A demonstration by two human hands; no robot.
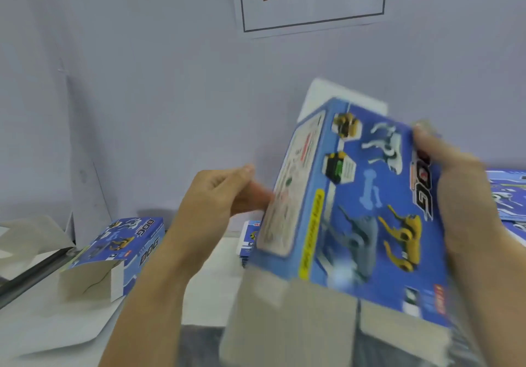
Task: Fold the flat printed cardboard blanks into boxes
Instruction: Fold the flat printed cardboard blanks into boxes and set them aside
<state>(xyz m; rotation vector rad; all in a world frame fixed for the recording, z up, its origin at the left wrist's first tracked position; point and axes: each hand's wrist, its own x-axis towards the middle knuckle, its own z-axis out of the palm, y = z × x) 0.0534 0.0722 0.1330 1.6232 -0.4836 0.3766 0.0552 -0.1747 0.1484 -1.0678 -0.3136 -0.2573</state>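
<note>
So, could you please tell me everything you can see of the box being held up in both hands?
The held box is glossy blue printed cardboard, already opened into a rectangular shape and tilted in the air before the wall. Its broad face shows robot dogs, a bone and "DOG" lettering; the narrow side carries a pale text panel. Plain grey flaps hang open at the near end, a white flap sticks up at the far end. The right hand grips its right edge; the left hand fingers touch the narrow side.

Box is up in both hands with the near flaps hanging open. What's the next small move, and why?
Probably fold the near flaps in to close that end. The blue box is already opened into shape, tilted, with the right hand gripping its far side and the left hand at its side panel. The plain flaps nearest the camera still hang open and unfolded.
</note>
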